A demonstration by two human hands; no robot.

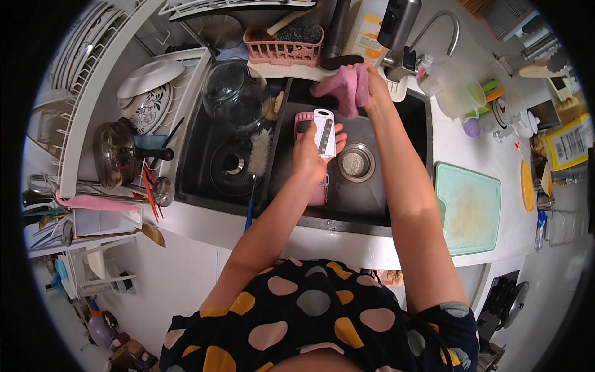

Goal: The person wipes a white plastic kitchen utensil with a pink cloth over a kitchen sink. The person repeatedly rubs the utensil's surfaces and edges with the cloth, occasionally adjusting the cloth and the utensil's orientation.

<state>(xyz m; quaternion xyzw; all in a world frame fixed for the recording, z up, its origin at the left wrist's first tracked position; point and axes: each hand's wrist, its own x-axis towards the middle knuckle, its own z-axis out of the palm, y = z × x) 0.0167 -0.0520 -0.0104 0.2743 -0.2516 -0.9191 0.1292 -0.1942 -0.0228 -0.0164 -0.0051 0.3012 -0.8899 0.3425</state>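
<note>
Over the right basin of the dark sink (290, 186), my left hand (310, 156) holds a small white kitchen tool (325, 133) with a hole at its end and a grey dotted strip. A pink plastic piece (303, 122) shows beside it; whether it is in my grasp I cannot tell. My right hand (375, 88) grips a crumpled pink cloth (346, 90) near the back rim and tap. Another pink plastic piece (320, 195) lies in the basin, partly hidden by my left wrist. The round drain strainer (356, 162) sits between my arms.
In the left basin are a clear glass bowl (232, 93) and a bottle brush (258, 156). Dish racks (179, 109) with plates stand at left. A pink caddy (283, 49) and the curved tap (453, 35) are behind. A green cutting board (469, 209) lies at right.
</note>
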